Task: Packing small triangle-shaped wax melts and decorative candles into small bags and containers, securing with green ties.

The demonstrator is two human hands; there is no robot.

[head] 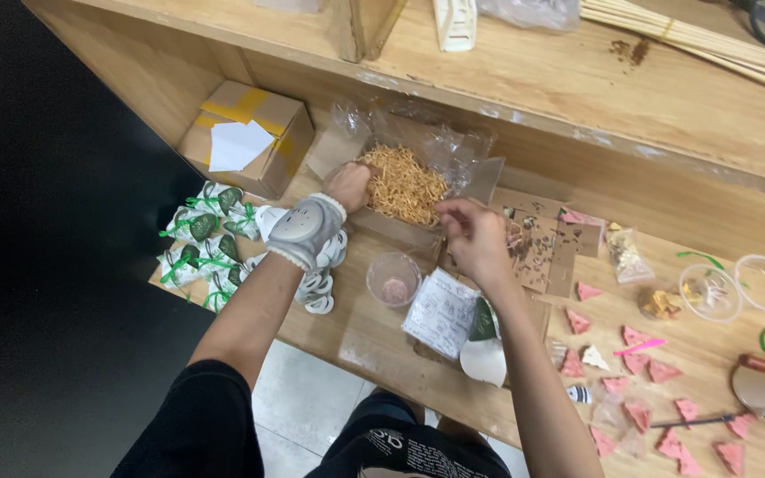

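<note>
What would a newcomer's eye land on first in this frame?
Probably the golden heap of dried shreds in the plastic-lined box at centre, with the left hand and right hand at its edges. Next, pink triangles scattered on the right, and green-ribboned white pouches piled at left.

Even, warm indoor light falls from above on the wooden table (382, 332), leaving only soft, short shadows under the arms. The left side sinks into near-black with no detail. Faint glare sits on the clear plastic bag (436, 133). The right hand (475, 235) is slightly motion-blurred; straight edges bow outward toward the corners.
</note>
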